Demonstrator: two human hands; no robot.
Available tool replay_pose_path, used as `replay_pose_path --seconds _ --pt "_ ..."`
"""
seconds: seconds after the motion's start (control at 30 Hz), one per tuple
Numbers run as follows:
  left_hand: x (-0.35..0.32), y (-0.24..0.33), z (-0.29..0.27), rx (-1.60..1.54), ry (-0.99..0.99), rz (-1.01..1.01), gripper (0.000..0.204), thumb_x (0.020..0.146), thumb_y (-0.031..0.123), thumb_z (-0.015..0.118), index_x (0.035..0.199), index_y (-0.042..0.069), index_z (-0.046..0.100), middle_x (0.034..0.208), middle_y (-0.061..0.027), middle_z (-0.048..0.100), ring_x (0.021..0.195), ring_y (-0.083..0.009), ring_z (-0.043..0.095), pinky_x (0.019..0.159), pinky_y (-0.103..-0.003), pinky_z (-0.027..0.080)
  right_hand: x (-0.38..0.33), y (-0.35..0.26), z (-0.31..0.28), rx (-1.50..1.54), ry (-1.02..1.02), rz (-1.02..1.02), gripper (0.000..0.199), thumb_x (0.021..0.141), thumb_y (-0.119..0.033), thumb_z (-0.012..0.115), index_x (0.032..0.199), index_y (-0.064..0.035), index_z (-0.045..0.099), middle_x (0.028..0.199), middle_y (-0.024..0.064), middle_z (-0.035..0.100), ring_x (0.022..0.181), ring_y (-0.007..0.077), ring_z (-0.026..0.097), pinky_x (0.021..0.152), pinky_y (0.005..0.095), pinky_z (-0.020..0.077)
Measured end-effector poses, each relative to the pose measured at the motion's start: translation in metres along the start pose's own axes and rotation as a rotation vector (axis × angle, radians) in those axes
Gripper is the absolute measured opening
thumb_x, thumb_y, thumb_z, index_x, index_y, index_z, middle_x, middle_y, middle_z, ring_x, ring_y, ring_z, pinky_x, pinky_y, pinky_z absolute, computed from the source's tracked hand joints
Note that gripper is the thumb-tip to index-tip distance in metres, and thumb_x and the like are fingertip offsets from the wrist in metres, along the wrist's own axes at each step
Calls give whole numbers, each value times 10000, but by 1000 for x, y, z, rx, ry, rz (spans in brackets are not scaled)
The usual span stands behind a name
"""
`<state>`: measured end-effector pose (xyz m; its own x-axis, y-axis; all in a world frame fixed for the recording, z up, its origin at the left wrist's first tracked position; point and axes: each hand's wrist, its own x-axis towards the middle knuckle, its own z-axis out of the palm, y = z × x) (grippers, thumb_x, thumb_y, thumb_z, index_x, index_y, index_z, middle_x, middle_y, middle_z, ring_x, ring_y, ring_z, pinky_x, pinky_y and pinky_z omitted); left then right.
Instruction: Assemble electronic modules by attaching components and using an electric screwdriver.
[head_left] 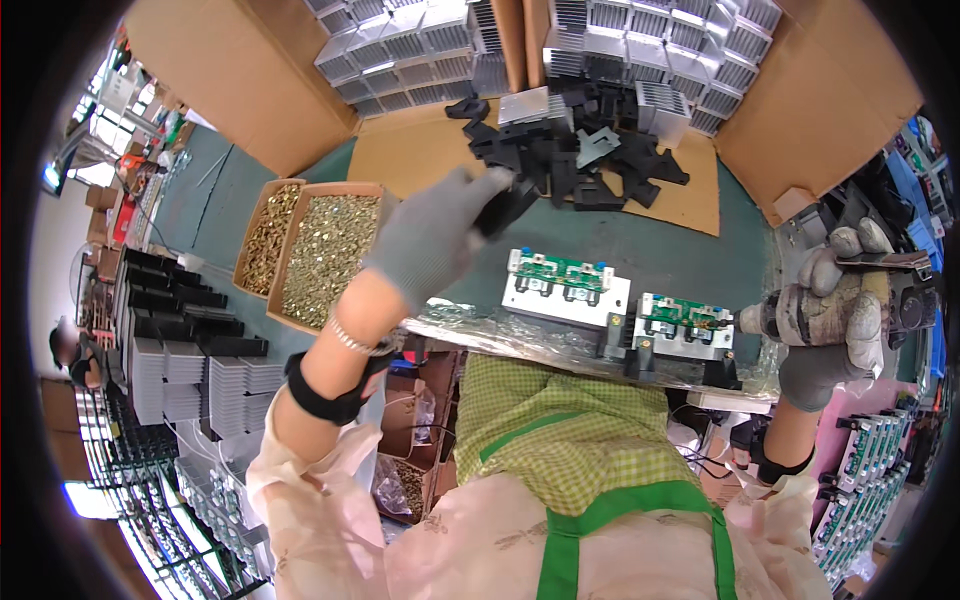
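Observation:
My left hand (425, 240), in a grey glove, is closed round a dark black plastic piece (503, 208) at the near side of a heap of black plastic parts (560, 160); it is a little blurred. On the right, my gloved right hand (815, 374) grips a worn, wrapped power screwdriver (800, 315). Its tip points left at a green circuit board (682, 314) on a silver heat sink; whether it touches a screw, I cannot tell. Black brackets (646, 352) stand at this heat sink's near edge. To its left lies another heat sink (565, 304) with a green board.
Two cardboard trays of small brass-coloured screws (330, 245) sit on the left. Stacked silver heat sinks (420, 50) and cardboard walls (240, 70) rise at the back. Plastic film (480, 328) covers the bench's near edge. Racks of boards (870, 470) stand at the lower right.

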<state>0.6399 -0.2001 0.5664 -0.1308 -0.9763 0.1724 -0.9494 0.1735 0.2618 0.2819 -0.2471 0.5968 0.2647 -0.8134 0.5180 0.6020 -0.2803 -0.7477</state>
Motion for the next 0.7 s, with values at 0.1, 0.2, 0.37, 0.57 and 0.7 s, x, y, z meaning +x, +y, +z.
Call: replay_pose_path --seconds 0.1,0.2,0.37,0.57,0.7 --pt "-43 -27 9 214 -173 -44 492 744 11 591 1194 189 500 1001 -122 544 840 -324 601 708 -406 500 4 8 4 5 -50 -11 656 843 -200 601 1378 -15 269 1151 164 460 871 222 532 538 366 526" --pt "-63 -35 22 441 -392 55 508 769 0 555 1223 214 481 1135 -124 516 833 -320 602 741 -410 508 7 16 12 57 -57 65 664 846 -210 606 1381 -17 263 1159 152 456 883 218 536 541 369 528" --pt "-75 -13 21 384 -40 -304 448 848 275 562 1260 130 466 1167 -199 530 883 -322 621 754 -385 509 11 17 29 6 -133 70 670 849 -218 613 1385 -25 260 1185 139 444 923 222 537 605 423 562" --pt "-56 22 52 160 -248 -843 727 733 682 556 1096 52 539 998 -126 585 932 -282 626 691 -399 511 9 25 47 50 -69 133 706 839 -232 630 1389 -10 246 1152 161 438 888 224 529 582 366 531" --pt "-61 20 59 176 -197 -865 670 739 609 614 1076 35 534 952 -114 594 901 -294 625 719 -398 505 7 25 58 -97 -68 121 694 809 -317 611 1335 20 310 1032 107 468 787 169 438 551 256 434"
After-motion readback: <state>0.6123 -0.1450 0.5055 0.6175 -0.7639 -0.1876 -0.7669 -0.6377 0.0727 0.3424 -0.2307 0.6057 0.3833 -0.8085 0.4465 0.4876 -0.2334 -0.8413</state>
